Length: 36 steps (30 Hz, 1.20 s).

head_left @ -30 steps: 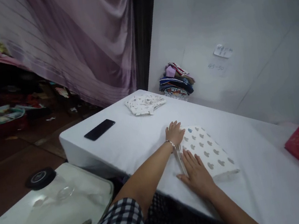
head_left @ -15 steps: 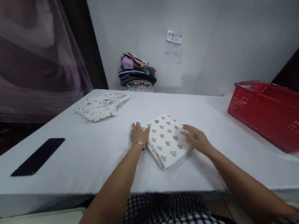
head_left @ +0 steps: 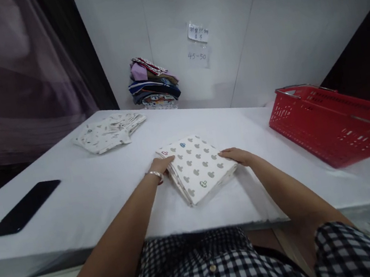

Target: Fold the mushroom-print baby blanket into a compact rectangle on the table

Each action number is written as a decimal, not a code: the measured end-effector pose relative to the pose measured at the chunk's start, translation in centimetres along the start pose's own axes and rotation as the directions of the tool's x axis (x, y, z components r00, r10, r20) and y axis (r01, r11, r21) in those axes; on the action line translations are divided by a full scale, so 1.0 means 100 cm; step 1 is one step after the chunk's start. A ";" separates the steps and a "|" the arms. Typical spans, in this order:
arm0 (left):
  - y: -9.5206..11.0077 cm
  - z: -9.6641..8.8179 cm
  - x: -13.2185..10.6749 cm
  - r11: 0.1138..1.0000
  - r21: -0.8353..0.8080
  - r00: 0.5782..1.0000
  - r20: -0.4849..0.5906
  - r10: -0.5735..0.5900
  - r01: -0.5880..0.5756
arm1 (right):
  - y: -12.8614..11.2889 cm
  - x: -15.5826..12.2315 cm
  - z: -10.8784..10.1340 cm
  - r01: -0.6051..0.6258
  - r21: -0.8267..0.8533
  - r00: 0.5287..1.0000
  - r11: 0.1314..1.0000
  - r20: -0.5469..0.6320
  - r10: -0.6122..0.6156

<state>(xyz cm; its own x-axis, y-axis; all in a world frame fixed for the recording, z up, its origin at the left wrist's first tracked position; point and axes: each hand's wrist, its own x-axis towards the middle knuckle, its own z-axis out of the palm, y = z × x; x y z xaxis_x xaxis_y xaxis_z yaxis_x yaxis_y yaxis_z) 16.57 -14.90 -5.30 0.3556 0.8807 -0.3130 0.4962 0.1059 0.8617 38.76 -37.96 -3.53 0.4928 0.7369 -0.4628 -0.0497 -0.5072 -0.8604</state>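
A folded white cloth [head_left: 198,168] printed with small grey shapes lies on the white table [head_left: 85,196] just in front of me. My left hand [head_left: 161,164], a bracelet on its wrist, grips the cloth's left edge with the fingers curled onto it. My right hand [head_left: 237,156] holds the right edge, fingers closed along the fold. Both forearms reach over the table's near edge, above my checked shirt.
A black phone [head_left: 24,213] lies at the table's left. Another folded patterned cloth [head_left: 108,132] sits at the back left. A stack of coloured clothes [head_left: 153,85] stands against the wall under a paper note [head_left: 198,32]. A red basket [head_left: 333,122] rests at the right.
The view has swung right and settled square to the table. My right hand slid from the cloth's near side to its right edge, and both hands now hold its sides.
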 end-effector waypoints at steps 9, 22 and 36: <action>0.043 -0.032 0.058 0.931 0.283 0.951 -0.138 0.276 -0.229 | 0.010 -0.003 0.066 0.069 0.208 0.997 0.976 0.011 -0.073; -0.004 -0.022 -0.002 0.486 0.723 0.844 0.259 0.470 -0.492 | 0.024 -0.023 0.079 0.203 0.060 0.975 0.977 -0.110 -0.196; -0.026 -0.021 0.008 0.545 0.673 0.858 0.303 0.415 -0.501 | 0.055 -0.046 0.120 0.442 -0.752 0.664 0.490 -0.093 -0.742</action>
<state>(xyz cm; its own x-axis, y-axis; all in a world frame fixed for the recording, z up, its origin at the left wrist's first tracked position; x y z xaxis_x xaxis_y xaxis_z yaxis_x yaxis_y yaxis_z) 13.90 -13.52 -6.97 0.7507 0.6599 -0.0322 0.6252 -0.6938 0.3576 25.79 -38.77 -8.67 0.4449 0.8238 0.3513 0.8464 -0.2587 -0.4655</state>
